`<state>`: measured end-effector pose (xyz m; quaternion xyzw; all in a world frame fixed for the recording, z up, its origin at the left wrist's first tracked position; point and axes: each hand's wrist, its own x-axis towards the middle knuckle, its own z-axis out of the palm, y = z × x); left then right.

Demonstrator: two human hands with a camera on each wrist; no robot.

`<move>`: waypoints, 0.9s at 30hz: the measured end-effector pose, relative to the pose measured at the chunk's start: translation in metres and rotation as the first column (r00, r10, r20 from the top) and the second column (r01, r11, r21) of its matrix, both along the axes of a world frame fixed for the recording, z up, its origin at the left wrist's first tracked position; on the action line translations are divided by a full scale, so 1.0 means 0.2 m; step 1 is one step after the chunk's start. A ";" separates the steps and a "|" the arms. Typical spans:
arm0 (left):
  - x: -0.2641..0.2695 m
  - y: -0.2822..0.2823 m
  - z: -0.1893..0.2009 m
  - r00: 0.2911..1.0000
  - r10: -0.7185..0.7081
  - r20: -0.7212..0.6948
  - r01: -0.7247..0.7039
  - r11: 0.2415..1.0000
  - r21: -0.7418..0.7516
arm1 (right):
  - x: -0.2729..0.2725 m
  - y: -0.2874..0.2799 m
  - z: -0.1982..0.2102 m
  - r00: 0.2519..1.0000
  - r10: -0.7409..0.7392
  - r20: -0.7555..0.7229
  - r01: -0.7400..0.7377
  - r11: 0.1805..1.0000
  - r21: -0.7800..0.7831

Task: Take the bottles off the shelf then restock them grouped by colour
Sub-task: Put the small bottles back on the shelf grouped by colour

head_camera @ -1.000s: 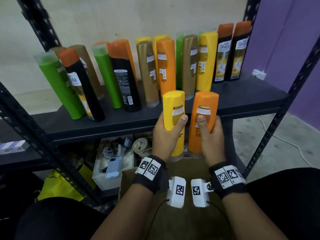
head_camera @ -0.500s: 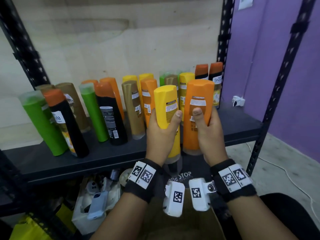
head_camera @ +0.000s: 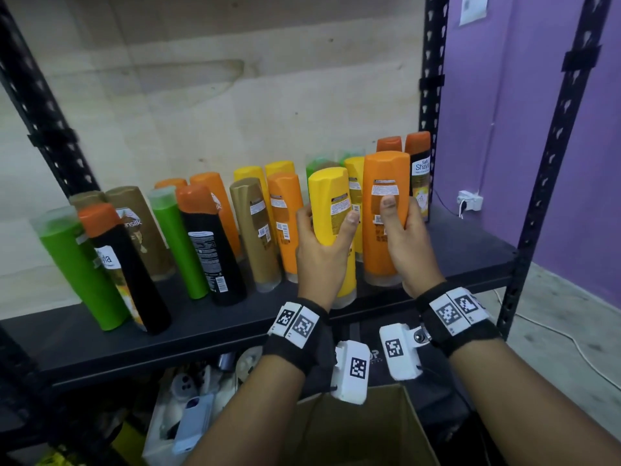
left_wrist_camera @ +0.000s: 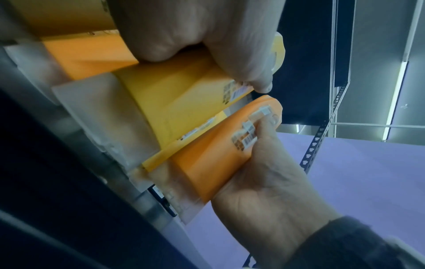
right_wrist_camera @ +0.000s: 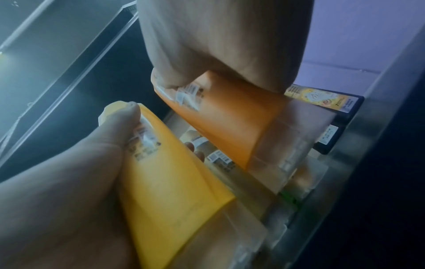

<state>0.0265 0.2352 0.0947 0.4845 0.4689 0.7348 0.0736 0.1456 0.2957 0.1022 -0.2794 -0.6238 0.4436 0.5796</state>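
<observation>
My left hand (head_camera: pixel 321 253) grips a yellow bottle (head_camera: pixel 331 210) cap down, thumb across its label. Beside it my right hand (head_camera: pixel 408 243) grips an orange bottle (head_camera: pixel 384 196) the same way. Both bottles stand upright over the front of the dark shelf board (head_camera: pixel 235 317), right of centre; I cannot tell whether their caps touch it. The left wrist view shows the left hand (left_wrist_camera: pixel 184 36) on the yellow bottle (left_wrist_camera: pixel 179 109). The right wrist view shows the right hand (right_wrist_camera: pixel 218 45) on the orange bottle (right_wrist_camera: pixel 225 123). Behind them stands a mixed row of green, black, gold, orange and yellow bottles (head_camera: pixel 208 243).
Black shelf uprights (head_camera: pixel 433 95) (head_camera: pixel 554 163) frame the right side, with a purple wall beyond. An open cardboard box (head_camera: pixel 353 432) sits below my wrists. A white bin of odds and ends (head_camera: pixel 191 415) stands on the lower level. The shelf's front left has bare board.
Both hands have risen and moved forward with their bottles, from in front of the shelf edge to over the shelf board. My head has tilted up.
</observation>
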 end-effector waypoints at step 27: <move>0.02 0.16 -0.29 0.934 0.211 -0.289 -0.248 0.964 -0.097 | -0.04 0.20 -0.23 0.978 0.112 0.176 -0.094 0.990 -0.107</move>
